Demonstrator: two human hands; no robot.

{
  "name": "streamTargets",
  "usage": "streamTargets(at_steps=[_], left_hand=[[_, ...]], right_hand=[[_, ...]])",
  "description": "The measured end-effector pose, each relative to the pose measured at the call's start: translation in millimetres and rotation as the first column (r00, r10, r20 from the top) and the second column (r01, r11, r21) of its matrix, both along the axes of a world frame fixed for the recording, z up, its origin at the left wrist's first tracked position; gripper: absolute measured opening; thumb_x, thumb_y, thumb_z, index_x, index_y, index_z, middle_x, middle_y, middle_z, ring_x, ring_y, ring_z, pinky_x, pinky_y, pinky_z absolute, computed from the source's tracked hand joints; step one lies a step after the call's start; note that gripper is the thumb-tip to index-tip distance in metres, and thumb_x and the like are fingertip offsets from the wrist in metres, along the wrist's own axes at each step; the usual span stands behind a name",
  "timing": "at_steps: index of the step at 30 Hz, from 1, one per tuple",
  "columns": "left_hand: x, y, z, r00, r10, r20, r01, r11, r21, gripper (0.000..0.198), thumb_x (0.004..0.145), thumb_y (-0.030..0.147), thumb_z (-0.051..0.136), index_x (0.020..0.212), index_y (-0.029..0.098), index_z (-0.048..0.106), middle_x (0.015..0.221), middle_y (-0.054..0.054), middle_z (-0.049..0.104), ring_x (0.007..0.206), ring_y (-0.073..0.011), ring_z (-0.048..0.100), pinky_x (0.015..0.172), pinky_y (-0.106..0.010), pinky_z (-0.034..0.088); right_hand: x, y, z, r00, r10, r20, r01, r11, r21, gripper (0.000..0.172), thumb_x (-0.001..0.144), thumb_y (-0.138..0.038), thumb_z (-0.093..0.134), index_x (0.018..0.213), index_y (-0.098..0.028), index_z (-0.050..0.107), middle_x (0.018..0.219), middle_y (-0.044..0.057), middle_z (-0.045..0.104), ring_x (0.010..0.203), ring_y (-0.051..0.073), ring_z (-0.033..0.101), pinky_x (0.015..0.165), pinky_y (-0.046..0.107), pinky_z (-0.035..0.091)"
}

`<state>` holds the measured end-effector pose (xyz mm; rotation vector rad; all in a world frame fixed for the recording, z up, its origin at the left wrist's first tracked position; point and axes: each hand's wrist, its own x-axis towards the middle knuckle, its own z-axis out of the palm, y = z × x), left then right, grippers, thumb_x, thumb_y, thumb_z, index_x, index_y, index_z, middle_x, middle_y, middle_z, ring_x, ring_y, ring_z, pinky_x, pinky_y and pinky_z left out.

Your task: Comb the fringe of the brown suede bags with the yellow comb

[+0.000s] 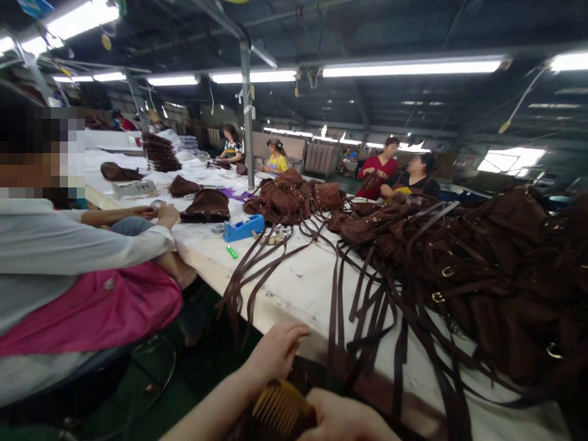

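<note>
My right hand is closed around a yellowish-brown comb, its teeth pointing to the lower left. My left hand is just above the comb, by the table's front edge, with its fingers loosely bent and partly apart. Nothing shows clearly in it. Dark brown material lies in shadow below both hands, partly hidden by them. Close by, long brown leather straps hang over the table edge. They run from a large heap of brown leather bags with gold-coloured buckles.
A blue tape dispenser and a green lighter lie on the white table. Fringed brown bags are piled behind them. At left sits a co-worker in a white sleeve, handling something small. Other people work farther back, near a metal post.
</note>
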<state>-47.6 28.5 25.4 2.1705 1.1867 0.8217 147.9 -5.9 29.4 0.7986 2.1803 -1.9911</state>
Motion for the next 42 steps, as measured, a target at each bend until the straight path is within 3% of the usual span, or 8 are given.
streamTargets(at_steps=[3,8,14,23,27,32,38,42], left_hand=[[5,6,29.9,0.923,-0.346,0.167,0.383,0.864,-0.328,0.031,0.086,0.022,0.042,0.102,0.019,0.069,0.104,-0.005,0.069,0.1,-0.0204,0.06,0.098,-0.033,0.041],[14,-1,7.8,0.843,-0.332,0.424,0.535,0.604,-0.591,0.031,0.083,0.041,0.053,0.09,0.017,0.071,0.091,-0.006,0.071,0.089,-0.0236,0.062,0.085,-0.031,0.046],[41,-16,-7.0,0.884,-0.343,0.316,0.454,0.788,-0.415,0.03,0.073,0.022,0.062,0.102,0.018,0.068,0.107,-0.007,0.068,0.104,-0.0258,0.058,0.099,-0.034,0.036],[28,11,24.1,0.824,-0.356,0.44,0.566,0.489,-0.664,0.006,0.067,0.022,0.066,0.065,0.019,0.071,0.074,-0.001,0.068,0.076,-0.0209,0.056,0.078,-0.028,0.042],[7,12,8.7,0.883,-0.317,0.347,0.463,0.466,-0.754,0.012,0.068,0.033,0.068,0.067,0.022,0.073,0.075,-0.001,0.07,0.076,-0.0228,0.058,0.075,-0.028,0.043],[24,-22,-15.6,0.888,-0.004,0.46,0.43,0.364,-0.826,0.047,0.081,0.056,0.05,0.096,0.017,0.072,0.098,-0.007,0.071,0.105,-0.0273,0.057,0.093,-0.036,0.042],[57,-49,-19.1,0.908,-0.118,0.402,0.414,0.405,-0.815,0.044,0.07,0.043,0.07,0.102,0.013,0.068,0.1,-0.007,0.07,0.093,-0.0265,0.061,0.082,-0.034,0.047],[52,-41,-32.7,0.857,0.06,0.512,0.475,0.293,-0.83,0.038,0.067,0.037,0.072,0.096,0.013,0.07,0.096,-0.007,0.071,0.089,-0.0228,0.063,0.087,-0.035,0.046]], right_hand=[[-1,-2,-0.4,0.992,-0.048,-0.121,0.025,0.983,-0.181,0.045,0.072,-0.044,0.071,0.106,-0.016,0.065,0.101,0.002,0.067,0.096,0.019,0.061,0.086,0.028,0.05],[29,1,3.9,0.965,-0.128,-0.228,0.044,0.939,-0.342,0.037,0.071,-0.036,0.073,0.097,-0.01,0.068,0.088,0.004,0.068,0.083,0.016,0.062,0.08,0.027,0.051],[56,-3,2.3,0.94,-0.315,-0.128,0.237,0.877,-0.418,0.042,0.067,-0.035,0.077,0.1,-0.011,0.068,0.088,0.004,0.069,0.076,0.014,0.062,0.074,0.024,0.051],[45,9,5.0,0.871,-0.458,-0.177,0.353,0.835,-0.422,0.046,0.064,-0.039,0.079,0.099,-0.011,0.068,0.083,0.002,0.067,0.076,0.014,0.061,0.075,0.025,0.049],[49,30,-7.1,0.879,-0.473,-0.067,0.432,0.846,-0.312,0.047,0.06,-0.047,0.079,0.091,-0.014,0.069,0.072,-0.003,0.064,0.064,0.01,0.058,0.058,0.019,0.045],[57,43,-25.6,0.841,-0.537,0.058,0.537,0.818,-0.208,0.043,0.06,-0.048,0.079,0.084,-0.015,0.067,0.063,-0.006,0.058,0.049,0.006,0.047,0.04,0.017,0.031],[56,41,-56.5,0.881,-0.468,0.067,0.465,0.834,-0.298,0.037,0.063,-0.046,0.077,0.072,-0.014,0.059,0.055,-0.008,0.05,0.044,0.004,0.039,0.04,0.018,0.027],[40,43,-60.2,0.863,-0.501,0.068,0.504,0.838,-0.211,0.038,0.069,-0.05,0.072,0.078,-0.015,0.059,0.054,-0.008,0.048,0.038,0.004,0.033,0.035,0.02,0.023]])
